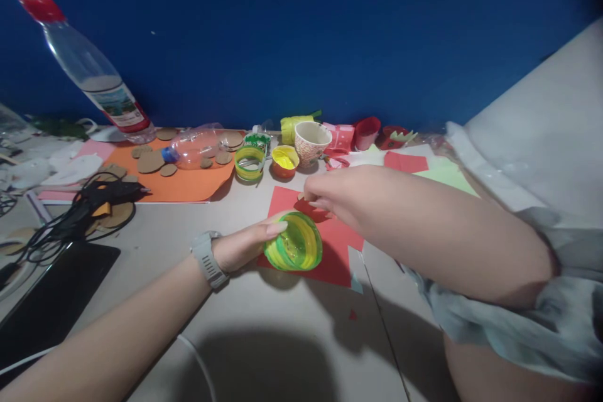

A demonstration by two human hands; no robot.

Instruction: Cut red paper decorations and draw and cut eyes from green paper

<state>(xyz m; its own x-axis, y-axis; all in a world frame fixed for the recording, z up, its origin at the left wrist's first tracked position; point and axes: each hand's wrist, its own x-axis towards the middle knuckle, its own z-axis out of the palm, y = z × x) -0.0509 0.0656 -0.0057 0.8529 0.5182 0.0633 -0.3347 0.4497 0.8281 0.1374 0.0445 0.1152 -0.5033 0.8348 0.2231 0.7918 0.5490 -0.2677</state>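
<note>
Left forearm (pixel 136 320) | left hand (pixel 249 242): grip clamped on green-yellow cup (pixel 301 251) | right hand (pixel 332 193): over red paper (pixel 336 252), grip can't tell

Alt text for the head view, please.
A person's left hand holds a green-and-yellow cup over red paper, while the right hand has its fingers at a small red piece. Beyond stand other cups and a red-capped bottle.

no legible text, even on bottle label (pixel 119 107)

Glossy striped cup (pixel 301 245) (plastic, by its look), matt red paper (pixel 336 257), tall clear-plastic bottle (pixel 97 72)
</note>
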